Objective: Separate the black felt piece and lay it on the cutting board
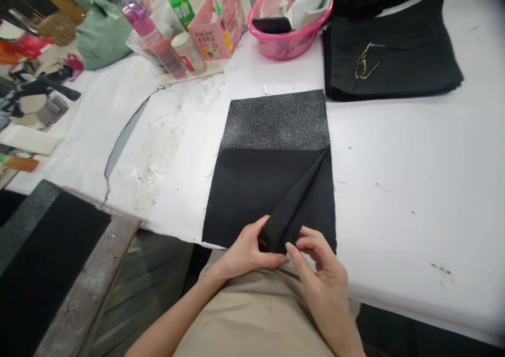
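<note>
A black fabric piece [252,188] lies flat on the white table [414,188], with a speckled grey interlining layer [276,120] showing at its far end. A raised fold [300,199] runs from the piece's right side down to the near edge. My left hand [246,251] pinches the near end of that fold between thumb and fingers. My right hand [319,267] holds the same folded end from the right, fingertips on the cloth.
A stack of black fabric [394,57] with eyeglasses [366,59] on top sits at the back right. A pink basket [290,22], pink box [219,22], bottles [158,38] and a green bag [100,30] crowd the back left. Dark fabric [39,257] lies low left.
</note>
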The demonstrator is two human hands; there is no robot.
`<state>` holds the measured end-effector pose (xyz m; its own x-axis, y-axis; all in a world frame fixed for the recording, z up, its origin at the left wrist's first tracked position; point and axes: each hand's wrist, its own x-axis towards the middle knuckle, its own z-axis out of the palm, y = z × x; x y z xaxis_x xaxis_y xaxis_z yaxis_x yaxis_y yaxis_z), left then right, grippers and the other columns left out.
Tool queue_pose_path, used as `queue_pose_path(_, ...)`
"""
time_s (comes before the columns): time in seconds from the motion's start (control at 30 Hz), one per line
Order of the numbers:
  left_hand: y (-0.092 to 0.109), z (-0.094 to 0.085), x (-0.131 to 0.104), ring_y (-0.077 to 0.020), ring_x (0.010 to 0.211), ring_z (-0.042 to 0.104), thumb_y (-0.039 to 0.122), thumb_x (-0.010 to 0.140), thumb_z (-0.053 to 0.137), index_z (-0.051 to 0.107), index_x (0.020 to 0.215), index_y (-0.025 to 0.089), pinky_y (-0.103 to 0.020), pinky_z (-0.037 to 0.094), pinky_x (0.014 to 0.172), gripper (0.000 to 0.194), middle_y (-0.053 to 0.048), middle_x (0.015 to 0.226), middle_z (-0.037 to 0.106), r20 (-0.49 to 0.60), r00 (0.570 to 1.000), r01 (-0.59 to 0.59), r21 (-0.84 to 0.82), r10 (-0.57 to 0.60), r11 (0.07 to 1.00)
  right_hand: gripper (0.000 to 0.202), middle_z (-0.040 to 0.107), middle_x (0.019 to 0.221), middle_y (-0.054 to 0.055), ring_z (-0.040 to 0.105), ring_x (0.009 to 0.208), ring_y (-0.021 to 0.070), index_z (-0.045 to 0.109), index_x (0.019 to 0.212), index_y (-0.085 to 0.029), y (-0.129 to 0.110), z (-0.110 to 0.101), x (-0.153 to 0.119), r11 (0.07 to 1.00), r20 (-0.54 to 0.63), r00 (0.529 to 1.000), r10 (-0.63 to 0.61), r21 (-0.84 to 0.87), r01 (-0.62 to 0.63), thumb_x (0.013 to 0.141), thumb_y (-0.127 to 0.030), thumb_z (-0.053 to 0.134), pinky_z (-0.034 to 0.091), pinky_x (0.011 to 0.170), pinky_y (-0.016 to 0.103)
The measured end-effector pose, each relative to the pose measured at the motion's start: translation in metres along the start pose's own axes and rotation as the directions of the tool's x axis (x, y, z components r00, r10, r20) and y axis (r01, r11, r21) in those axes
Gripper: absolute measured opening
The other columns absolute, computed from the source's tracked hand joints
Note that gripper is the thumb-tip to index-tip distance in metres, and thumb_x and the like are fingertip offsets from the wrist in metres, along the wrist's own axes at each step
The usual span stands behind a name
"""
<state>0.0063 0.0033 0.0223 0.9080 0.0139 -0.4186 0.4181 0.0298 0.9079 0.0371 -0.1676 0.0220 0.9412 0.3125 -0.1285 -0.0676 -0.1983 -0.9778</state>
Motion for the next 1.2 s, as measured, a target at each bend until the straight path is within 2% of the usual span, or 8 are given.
queue_pose_path(0.17,0.001,0.005,0.004,-0.0169,0.082,0.061,0.017,0.078,0.065,0.068,0.088,0.012,-0.026,0.049,0.08,0.012,-0.003,0.086,0.067,-0.175,0.979,-0.081,0.159,0.109,0.984,0.008,0.057,0.109,0.002,0.055,0.102,0.0149,0.057,0.084,-0.022,-0.008,0.019,0.016,0.994,0.071,0.992,-0.106,0.003,0.106,0.091,-0.025,0.059,0.043,0.088,0.027)
queue_pose_path(0.27,-0.003,0.005,0.008,-0.0177,0.082,0.062,0.021,0.085,0.059,0.068,0.087,0.011,-0.028,0.05,0.08,0.013,-0.005,0.087,0.069,-0.247,0.967,-0.033,0.112,0.06,0.993,0.004,0.057,0.114,0.002,0.054,0.109,0.0156,0.059,0.09,-0.023,-0.004,0.015,0.012,0.992,0.103,0.987,-0.124,-0.021,0.126,0.093,-0.024,0.056,0.042,0.094,0.028)
queue_pose_path(0.33,-0.004,0.004,0.009,-0.0201,0.095,0.063,0.027,0.088,0.06,0.069,0.097,0.013,-0.032,0.048,0.093,0.02,-0.006,0.098,0.07,-0.269,0.962,-0.022,0.074,0.041,0.997,0.008,0.058,0.114,0.003,0.055,0.107,0.0162,0.061,0.094,-0.024,0.003,0.005,0.003,0.99,0.121,0.987,-0.104,-0.079,0.114,0.094,-0.027,0.053,0.044,0.093,0.029)
queue_pose_path(0.47,-0.007,0.001,0.008,-0.023,0.118,0.057,0.038,0.087,0.065,0.066,0.117,0.017,-0.037,0.038,0.11,0.037,-0.008,0.115,0.068,-0.338,0.941,0.016,0.011,-0.012,1.0,0.021,0.064,0.095,0.002,0.061,0.079,0.0162,0.061,0.102,-0.025,0.022,-0.029,-0.02,0.958,-0.042,0.99,0.137,-0.249,-0.144,0.092,-0.043,0.055,0.051,0.065,0.027)
queue_pose_path(0.57,-0.01,0.0,0.007,-0.0233,0.125,0.053,0.04,0.086,0.066,0.062,0.125,0.018,-0.038,0.035,0.114,0.044,-0.008,0.119,0.066,-0.347,0.938,0.008,-0.034,-0.02,0.999,0.044,0.065,0.083,0.002,0.061,0.065,0.0171,0.057,0.114,-0.024,0.032,-0.051,-0.026,0.899,-0.208,0.913,0.35,-0.198,-0.39,0.084,-0.056,0.061,0.051,0.054,0.027)
queue_pose_path(0.73,-0.012,0.0,0.008,-0.0227,0.13,0.048,0.039,0.087,0.066,0.059,0.13,0.018,-0.039,0.032,0.116,0.048,-0.007,0.118,0.067,-0.341,0.94,-0.007,-0.045,-0.008,0.999,0.051,0.063,0.072,0.0,0.058,0.054,0.016,0.058,0.106,-0.022,0.033,-0.057,-0.015,0.837,-0.173,0.86,0.48,-0.203,-0.508,0.079,-0.065,0.062,0.047,0.047,0.026)
queue_pose_path(1.07,-0.007,-0.001,0.008,-0.0241,0.123,0.054,0.037,0.086,0.066,0.061,0.126,0.017,-0.04,0.033,0.114,0.045,-0.007,0.11,0.07,-0.327,0.945,0.009,-0.038,-0.021,0.999,0.04,0.061,0.069,0.0,0.055,0.059,0.0144,0.062,0.09,-0.021,0.017,-0.049,-0.011,0.906,-0.185,0.907,0.378,-0.126,-0.403,0.078,-0.058,0.066,0.047,0.051,0.022)
queue_pose_path(1.2,-0.007,-0.001,0.008,-0.0234,0.12,0.056,0.037,0.087,0.064,0.064,0.119,0.016,-0.038,0.035,0.112,0.038,-0.007,0.107,0.07,-0.311,0.95,-0.008,0.017,0.013,1.0,0.033,0.065,0.09,0.003,0.058,0.067,0.0131,0.062,0.088,-0.02,0.011,-0.036,-0.01,0.951,-0.189,0.947,0.261,-0.118,-0.286,0.08,-0.052,0.067,0.049,0.061,0.023)
